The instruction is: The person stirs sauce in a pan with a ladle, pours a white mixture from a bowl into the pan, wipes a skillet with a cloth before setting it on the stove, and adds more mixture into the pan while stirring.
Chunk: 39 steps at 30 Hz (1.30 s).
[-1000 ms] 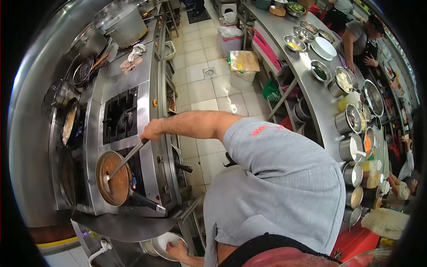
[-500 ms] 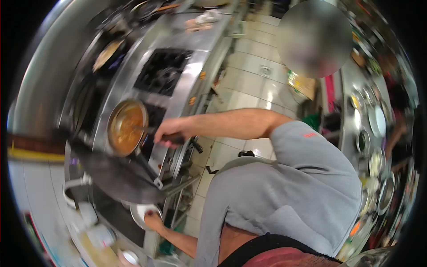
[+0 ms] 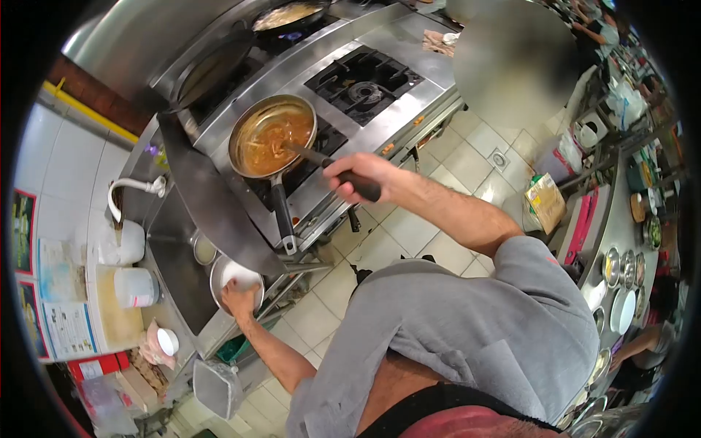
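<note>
My right hand (image 3: 359, 179) is closed round the dark handle of a metal ladle (image 3: 314, 156). The ladle's head is down in orange-brown sauce (image 3: 275, 141) inside a round pan (image 3: 236, 152). This pan sits on a stove burner, its black handle (image 3: 283, 212) pointing toward my body. My left hand (image 3: 240, 298) reaches into a metal bowl (image 3: 217, 280) of white contents, fingers bent together at the surface; what they pinch is too small to tell. A smaller bowl (image 3: 205, 250) stands beside it.
A curved metal shield (image 3: 212, 197) divides stove and sink, near a white tap (image 3: 139, 186). Beyond are an unused burner (image 3: 365, 91) and another pan (image 3: 288, 16) with food. White tubs (image 3: 135, 287) stand left. A counter with bowls (image 3: 622, 310) and a co-worker's arm (image 3: 637, 344) are right.
The view has swung left, bringing the sink and tubs into sight. My right hand has moved the ladle within the sauce. My left hand stays at the bowl.
</note>
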### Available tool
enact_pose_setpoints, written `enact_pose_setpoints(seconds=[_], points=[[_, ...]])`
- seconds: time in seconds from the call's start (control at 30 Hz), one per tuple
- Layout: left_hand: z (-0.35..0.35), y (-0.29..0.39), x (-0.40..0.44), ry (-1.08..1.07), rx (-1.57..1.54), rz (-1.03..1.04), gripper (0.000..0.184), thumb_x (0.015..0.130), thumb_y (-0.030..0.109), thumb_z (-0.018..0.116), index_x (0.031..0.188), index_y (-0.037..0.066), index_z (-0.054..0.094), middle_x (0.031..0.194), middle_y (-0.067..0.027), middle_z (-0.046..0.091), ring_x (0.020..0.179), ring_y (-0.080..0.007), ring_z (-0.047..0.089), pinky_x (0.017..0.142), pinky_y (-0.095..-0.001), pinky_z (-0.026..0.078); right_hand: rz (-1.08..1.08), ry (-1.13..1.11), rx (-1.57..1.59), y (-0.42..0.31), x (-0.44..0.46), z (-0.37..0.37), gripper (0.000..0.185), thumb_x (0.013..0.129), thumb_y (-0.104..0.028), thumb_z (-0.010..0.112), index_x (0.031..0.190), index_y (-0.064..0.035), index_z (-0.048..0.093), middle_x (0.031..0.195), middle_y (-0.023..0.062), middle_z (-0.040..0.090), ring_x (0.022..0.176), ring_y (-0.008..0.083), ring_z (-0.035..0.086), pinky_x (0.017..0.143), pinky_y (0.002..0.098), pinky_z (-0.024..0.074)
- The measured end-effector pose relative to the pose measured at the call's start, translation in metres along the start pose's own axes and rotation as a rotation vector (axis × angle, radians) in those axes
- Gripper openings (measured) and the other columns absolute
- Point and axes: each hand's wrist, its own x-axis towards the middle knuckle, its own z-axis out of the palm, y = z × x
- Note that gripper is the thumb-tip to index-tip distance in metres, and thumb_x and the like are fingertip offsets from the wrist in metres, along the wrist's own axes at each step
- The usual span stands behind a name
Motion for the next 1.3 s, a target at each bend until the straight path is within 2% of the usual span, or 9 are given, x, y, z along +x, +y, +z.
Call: enact_pose_setpoints(seconds=[0.1, 0.17, 0.33, 0.47, 0.6, 0.7, 0.97, 1.13, 1.3], points=[[0.002, 0.01, -0.001, 0.03, -0.104, -0.029, 0.055, 0.059, 0.028, 0.07, 0.102, -0.004, 0.058, 0.106, -0.0223, 0.055, 0.099, -0.0366, 0.053, 0.087, -0.0398, 0.042, -0.116, 0.144, -0.385, -0.002, -0.002, -0.012, 0.017, 0.081, -0.01, 0.057, 0.095, -0.0031, 0.049, 0.063, 0.0021, 0.05, 0.043, 0.0114, 0.048, 0.037, 0.025, 0.0407], [0.0, 0.019, -0.004, 0.032, -0.087, -0.033, 0.048, 0.06, 0.026, 0.068, 0.097, -0.003, 0.06, 0.101, -0.0229, 0.057, 0.095, -0.0364, 0.055, 0.084, -0.0403, 0.044, -0.239, 0.232, -0.726, 0.011, 0.01, -0.027, 0.056, 0.078, -0.007, 0.057, 0.128, -0.0042, 0.032, 0.066, 0.0041, 0.048, 0.043, 0.0124, 0.048, 0.037, 0.0267, 0.0405], [0.005, 0.024, -0.003, 0.079, -0.13, 0.014, 0.025, 0.064, 0.012, 0.062, 0.086, -0.001, 0.062, 0.082, -0.0195, 0.062, 0.078, -0.036, 0.06, 0.072, -0.0415, 0.047, -0.254, 0.287, -0.754, 0.039, -0.001, 0.01, 0.045, 0.077, -0.006, 0.058, 0.117, -0.0047, 0.035, 0.063, 0.0035, 0.046, 0.041, 0.0122, 0.047, 0.035, 0.0277, 0.039], [0.0, 0.022, -0.013, 0.162, -0.344, 0.05, 0.023, 0.067, 0.007, 0.062, 0.09, 0.003, 0.061, 0.078, -0.015, 0.063, 0.077, -0.0312, 0.061, 0.071, -0.0381, 0.047, 0.11, -0.152, 0.064, 0.003, -0.005, -0.008, 0.013, 0.083, -0.013, 0.052, 0.074, -0.0054, 0.047, 0.064, 0.0033, 0.05, 0.042, 0.0082, 0.046, 0.033, 0.0229, 0.0365], [-0.029, 0.031, -0.033, 0.268, 0.013, 0.081, 0.048, 0.068, 0.019, 0.072, 0.112, 0.011, 0.055, 0.12, -0.0095, 0.048, 0.113, -0.0272, 0.043, 0.091, -0.0444, 0.034, -0.082, 0.102, -0.262, 0.01, -0.001, -0.008, 0.013, 0.083, -0.011, 0.054, 0.09, -0.0029, 0.047, 0.064, 0.0037, 0.049, 0.04, 0.0103, 0.045, 0.033, 0.025, 0.0368], [-0.03, 0.016, -0.038, 0.39, 0.032, -0.022, 0.057, 0.069, 0.022, 0.073, 0.12, 0.013, 0.049, 0.126, -0.0102, 0.042, 0.117, -0.0293, 0.038, 0.094, -0.0476, 0.031, -0.284, 0.309, -0.797, 0.054, 0.014, -0.014, 0.059, 0.076, -0.003, 0.058, 0.126, -0.0056, 0.028, 0.072, 0.0078, 0.048, 0.041, 0.0162, 0.047, 0.035, 0.0295, 0.0399], [0.026, -0.059, -0.031, 0.296, -0.988, -0.217, 0.062, 0.071, 0.014, 0.07, 0.124, -0.001, 0.042, 0.119, -0.0248, 0.046, 0.114, -0.0381, 0.042, 0.095, -0.0413, 0.034, 0.02, -0.049, 0.048, 0.012, -0.005, -0.009, 0.021, 0.082, -0.012, 0.055, 0.098, -0.0066, 0.042, 0.064, 0.0036, 0.05, 0.041, 0.0099, 0.047, 0.03, 0.0233, 0.0341], [0.0, -0.031, -0.038, 0.323, -0.419, -0.23, 0.072, 0.069, 0.021, 0.072, 0.13, 0.003, 0.037, 0.136, -0.0211, 0.03, 0.122, -0.0353, 0.035, 0.099, -0.0468, 0.029, -0.34, 0.371, -0.884, 0.058, 0.019, -0.006, 0.057, 0.077, -0.002, 0.057, 0.127, -0.0054, 0.028, 0.073, 0.0083, 0.051, 0.04, 0.015, 0.047, 0.034, 0.0293, 0.0383], [-0.029, 0.006, -0.044, 0.171, 0.025, -0.068, 0.073, 0.07, 0.037, 0.068, 0.131, 0.009, 0.039, 0.139, -0.0103, 0.03, 0.13, -0.0329, 0.021, 0.097, -0.0636, 0.012, -0.148, 0.184, -0.309, 0.044, -0.012, 0.037, 0.024, 0.081, -0.007, 0.053, 0.102, -0.002, 0.044, 0.065, 0.0053, 0.049, 0.039, 0.0133, 0.046, 0.034, 0.0257, 0.0377]])
